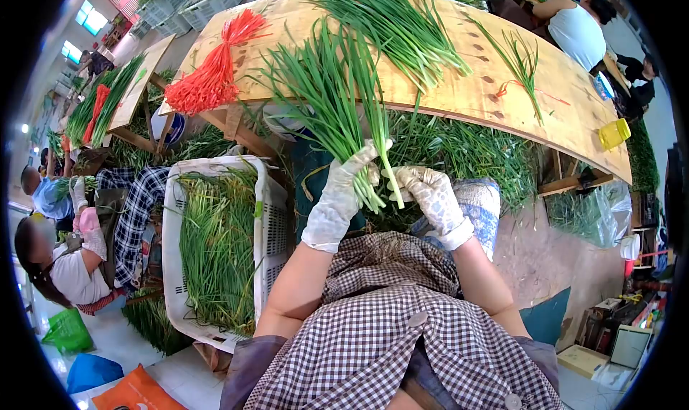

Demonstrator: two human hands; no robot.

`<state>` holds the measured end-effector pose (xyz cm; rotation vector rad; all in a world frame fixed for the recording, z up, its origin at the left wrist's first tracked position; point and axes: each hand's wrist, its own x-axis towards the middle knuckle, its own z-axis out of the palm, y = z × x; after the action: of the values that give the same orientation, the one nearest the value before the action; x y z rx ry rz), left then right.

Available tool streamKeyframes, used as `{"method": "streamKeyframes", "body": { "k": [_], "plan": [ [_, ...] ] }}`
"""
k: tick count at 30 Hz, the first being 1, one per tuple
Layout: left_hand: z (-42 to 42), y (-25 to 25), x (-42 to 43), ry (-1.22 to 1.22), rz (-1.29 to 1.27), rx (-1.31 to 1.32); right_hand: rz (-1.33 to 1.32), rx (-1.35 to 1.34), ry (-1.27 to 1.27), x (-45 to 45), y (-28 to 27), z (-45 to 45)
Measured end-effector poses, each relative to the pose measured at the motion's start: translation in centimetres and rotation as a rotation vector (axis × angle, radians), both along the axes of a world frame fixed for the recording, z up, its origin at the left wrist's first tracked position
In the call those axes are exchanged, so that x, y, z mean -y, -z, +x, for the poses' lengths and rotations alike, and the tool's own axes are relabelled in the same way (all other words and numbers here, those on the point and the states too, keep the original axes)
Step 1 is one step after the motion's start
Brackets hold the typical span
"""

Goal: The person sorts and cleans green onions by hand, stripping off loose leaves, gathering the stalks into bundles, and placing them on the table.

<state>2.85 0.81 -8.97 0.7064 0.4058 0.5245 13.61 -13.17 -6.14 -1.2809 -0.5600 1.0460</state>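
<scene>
My gloved left hand (343,194) is closed around a bunch of green chives (326,98), white stem ends down and leaves fanned over the table edge. A slimmer cluster of chives (373,101) stands slightly apart at its right. At the lower ends of that cluster, my gloved right hand (434,198) has thumb and fingers pinched on the pale stems. Farther back on the table lies a loose pile of chives (402,36). A few more stalks (526,72) rest to the right near a red tie (552,98).
The wooden table (287,11) curves across in front, with a bundle of red ties (222,69) and a yellow cup (614,133). A white crate (172,266) of greens stands at my left. Chive scraps (459,159) cover the floor below. Other people (72,266) sit at left and far right.
</scene>
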Motion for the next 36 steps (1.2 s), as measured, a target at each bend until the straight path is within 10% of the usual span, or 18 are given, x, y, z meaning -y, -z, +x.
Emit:
{"method": "streamKeyframes", "body": {
  "k": [3,8,15,21,27,33,36],
  "plan": [
    [0.6,-0.5,1.1,-0.118,0.000,-0.088,-0.055,-0.265,-0.068,-0.2,-0.9,0.0],
    [0.6,-0.3,1.1,-0.086,0.018,-0.092,-0.119,0.347,0.142,-0.3,0.7,-0.4],
    [1.0,-1.0,1.7,-0.158,0.151,-0.266,0.013,0.058,0.160,-1.1,1.9,-0.2],
    [1.0,-2.9,1.6,-0.297,0.214,-0.373,-0.044,0.740,0.246,-0.6,1.2,-0.8],
    [-0.7,-11.5,1.0,-0.362,0.514,0.038,-0.922,1.287,-0.624,3.2,4.8,3.5],
    [2.4,-10.7,-3.6,-0.105,0.006,0.039,-0.212,1.528,0.337,-2.0,-2.8,5.5],
    [3.3,-6.2,-2.5,-0.044,-0.151,-0.043,-0.346,1.703,0.449,-6.8,-5.2,7.0]
  ]
}}
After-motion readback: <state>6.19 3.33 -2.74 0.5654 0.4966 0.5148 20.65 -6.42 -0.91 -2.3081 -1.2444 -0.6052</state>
